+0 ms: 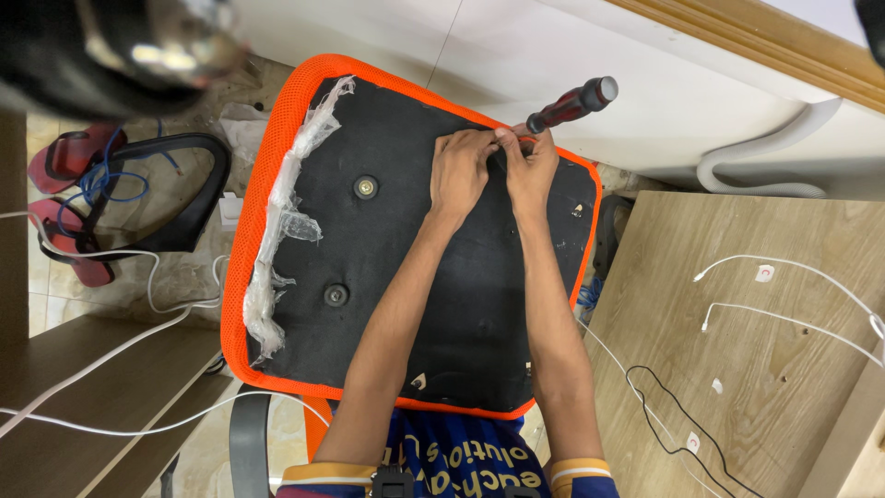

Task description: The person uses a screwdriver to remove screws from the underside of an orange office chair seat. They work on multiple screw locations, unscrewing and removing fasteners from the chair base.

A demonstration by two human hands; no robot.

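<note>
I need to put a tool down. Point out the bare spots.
Free: the black seat underside between the two bolts and the left forearm, and the wooden board below the white cables. Crowded: the far edge, where both hands and the screwdriver meet.

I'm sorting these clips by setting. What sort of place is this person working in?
Probably a small furniture repair or assembly workshop. An upturned orange-edged black chair seat lies under both hands, a red-and-black-handled screwdriver at the right hand, a detached black plastic armrest on the floor, and bare wooden boards beside it.
</note>
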